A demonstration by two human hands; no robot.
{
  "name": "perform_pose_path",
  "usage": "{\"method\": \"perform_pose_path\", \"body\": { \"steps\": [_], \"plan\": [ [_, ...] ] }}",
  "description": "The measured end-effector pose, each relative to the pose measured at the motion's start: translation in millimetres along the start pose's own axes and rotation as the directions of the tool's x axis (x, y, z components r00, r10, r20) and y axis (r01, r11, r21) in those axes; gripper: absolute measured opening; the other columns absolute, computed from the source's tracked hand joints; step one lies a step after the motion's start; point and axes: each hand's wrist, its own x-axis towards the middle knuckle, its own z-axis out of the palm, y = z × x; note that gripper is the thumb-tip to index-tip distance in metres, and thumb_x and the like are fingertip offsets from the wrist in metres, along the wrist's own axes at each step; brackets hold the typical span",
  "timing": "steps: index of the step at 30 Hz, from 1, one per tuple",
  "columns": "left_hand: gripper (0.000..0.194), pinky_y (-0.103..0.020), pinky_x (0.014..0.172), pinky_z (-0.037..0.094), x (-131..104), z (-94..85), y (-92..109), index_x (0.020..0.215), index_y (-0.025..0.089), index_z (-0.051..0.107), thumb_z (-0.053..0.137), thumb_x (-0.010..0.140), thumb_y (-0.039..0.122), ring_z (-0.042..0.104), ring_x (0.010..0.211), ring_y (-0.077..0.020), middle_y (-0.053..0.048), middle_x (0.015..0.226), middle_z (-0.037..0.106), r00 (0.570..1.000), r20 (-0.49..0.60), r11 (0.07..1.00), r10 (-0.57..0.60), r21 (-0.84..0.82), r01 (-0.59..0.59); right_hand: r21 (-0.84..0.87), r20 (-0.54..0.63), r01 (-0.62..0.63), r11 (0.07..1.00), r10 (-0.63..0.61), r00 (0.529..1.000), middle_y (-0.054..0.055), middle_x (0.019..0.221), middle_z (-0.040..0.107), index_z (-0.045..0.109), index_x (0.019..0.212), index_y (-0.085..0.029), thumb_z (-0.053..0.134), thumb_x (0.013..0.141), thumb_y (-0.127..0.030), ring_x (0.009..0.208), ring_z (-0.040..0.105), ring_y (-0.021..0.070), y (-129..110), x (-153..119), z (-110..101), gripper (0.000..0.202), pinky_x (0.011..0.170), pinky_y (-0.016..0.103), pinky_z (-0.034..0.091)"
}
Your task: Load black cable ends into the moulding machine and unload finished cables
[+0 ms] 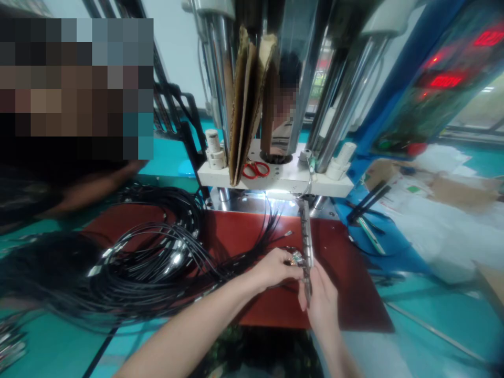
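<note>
In my right hand (321, 289) is a long narrow metal bar (306, 236) with small notches along it, held by its near end and pointing away toward the machine. My left hand (277, 266) pinches small metallic cable ends (296, 258) beside the bar's left side. Whether these ends touch the bar I cannot tell. Thin black cables (236, 262) run left from near my left hand into a large coiled bundle (169, 257) with shiny connectors and pale tags. Both hands are above a red-brown mat (346, 283).
Beyond the mat stands a press (275, 181) with metal columns, a lit gap, folded cardboard (248, 105) and red-handled scissors (255, 169) on its plate. Another person's arm (98, 189) is at left. White plastic bags (433, 226) and a control panel (441, 84) are at right.
</note>
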Motion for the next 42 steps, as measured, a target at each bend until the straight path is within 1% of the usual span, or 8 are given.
{"method": "perform_pose_path", "body": {
  "steps": [12, 16, 20, 23, 27, 33, 36, 42],
  "plan": [
    [0.014, -0.024, 0.065, 0.039, 4.2, 2.1, -3.0, 0.051, 0.012, 0.054, 0.056, 0.060, 0.023, 0.051, 0.056, -0.0117, -0.001, 0.057, 0.057, 1.000, -0.017, 0.996, 0.009, 0.094, -0.007, -0.101, 0.093, 0.043, 0.994, -0.034, 0.995, -0.007, 0.039, 0.043, 0.049, 0.116, -0.014, 0.040, 0.084, -0.050, 0.030, 0.038, 0.0088, 2.6, 4.4, -0.7, 0.049, 0.030, 0.019, 0.032],
    [0.018, -0.023, 0.064, 0.039, 1.7, -0.8, -4.3, 0.060, 0.012, 0.056, 0.054, 0.068, 0.028, 0.051, 0.059, -0.0115, -0.001, 0.062, 0.058, 0.995, -0.023, 0.980, 0.099, 0.174, -0.094, -0.114, 0.086, 0.031, 0.993, -0.021, 0.996, -0.006, 0.043, 0.046, 0.051, 0.113, -0.014, 0.041, 0.083, -0.050, 0.030, 0.039, 0.0083, 1.1, 4.4, 0.2, 0.047, 0.030, 0.019, 0.032],
    [0.018, -0.019, 0.057, 0.035, 0.6, -6.2, 3.3, 0.072, 0.014, 0.050, 0.055, 0.071, 0.031, 0.043, 0.056, -0.0074, 0.004, 0.061, 0.050, 0.963, -0.162, 0.974, 0.214, 0.105, -0.199, -0.020, 0.030, -0.024, 1.000, 0.025, 0.999, -0.008, 0.039, 0.042, 0.049, 0.115, -0.015, 0.043, 0.084, -0.048, 0.030, 0.035, 0.0079, -2.0, 1.1, 1.1, 0.045, 0.030, 0.018, 0.030],
    [0.017, -0.019, 0.052, 0.030, 2.5, -7.7, 10.0, 0.069, 0.013, 0.050, 0.056, 0.070, 0.029, 0.034, 0.049, -0.0053, 0.006, 0.054, 0.042, 0.976, -0.156, 0.989, 0.150, 0.017, -0.149, 0.010, 0.006, -0.027, 1.000, 0.026, 1.000, -0.008, 0.039, 0.041, 0.047, 0.117, -0.014, 0.043, 0.084, -0.047, 0.031, 0.035, 0.0076, -2.7, -1.0, 1.7, 0.046, 0.031, 0.017, 0.030],
    [0.012, -0.020, 0.048, 0.028, 7.1, -4.9, 11.1, 0.058, 0.012, 0.053, 0.058, 0.061, 0.022, 0.031, 0.043, -0.0051, 0.006, 0.045, 0.041, 0.996, -0.066, 0.995, -0.060, -0.078, 0.055, 0.003, 0.003, -0.014, 1.000, 0.014, 1.000, -0.008, 0.038, 0.042, 0.050, 0.111, -0.014, 0.044, 0.084, -0.046, 0.031, 0.035, 0.0070, -1.2, -2.1, 1.1, 0.042, 0.032, 0.016, 0.030],
    [0.009, -0.024, 0.067, 0.038, 10.6, -3.5, 4.2, 0.059, 0.012, 0.061, 0.058, 0.057, 0.020, 0.052, 0.061, -0.0122, 0.000, 0.061, 0.059, 0.999, -0.049, 1.000, -0.005, 0.006, 0.006, -0.024, 0.023, 0.000, 1.000, 0.000, 1.000, -0.008, 0.035, 0.039, 0.054, 0.091, -0.014, 0.043, 0.085, -0.045, 0.030, 0.035, 0.0069, -1.3, -2.0, -0.7, 0.033, 0.032, 0.016, 0.028],
    [0.009, -0.024, 0.066, 0.039, 10.3, -4.0, 4.2, 0.057, 0.012, 0.061, 0.057, 0.056, 0.021, 0.052, 0.061, -0.0127, 0.000, 0.060, 0.059, 0.997, -0.076, 0.999, -0.010, 0.044, 0.013, -0.035, 0.021, 0.001, 0.999, 0.000, 1.000, -0.008, 0.034, 0.039, 0.054, 0.092, -0.014, 0.043, 0.085, -0.045, 0.030, 0.034, 0.0069, -1.3, -1.6, -1.4, 0.034, 0.031, 0.016, 0.027],
    [0.007, -0.022, 0.057, 0.037, 10.0, -3.3, 9.3, 0.050, 0.012, 0.054, 0.055, 0.055, 0.016, 0.045, 0.049, -0.0090, 0.002, 0.048, 0.051, 0.997, -0.062, 0.998, -0.036, -0.046, 0.034, -0.078, 0.040, -0.013, 0.997, 0.016, 0.999, -0.008, 0.036, 0.040, 0.053, 0.107, -0.013, 0.043, 0.084, -0.048, 0.030, 0.036, 0.0074, -0.1, 0.4, -1.9, 0.043, 0.032, 0.017, 0.030]
  ]
}}
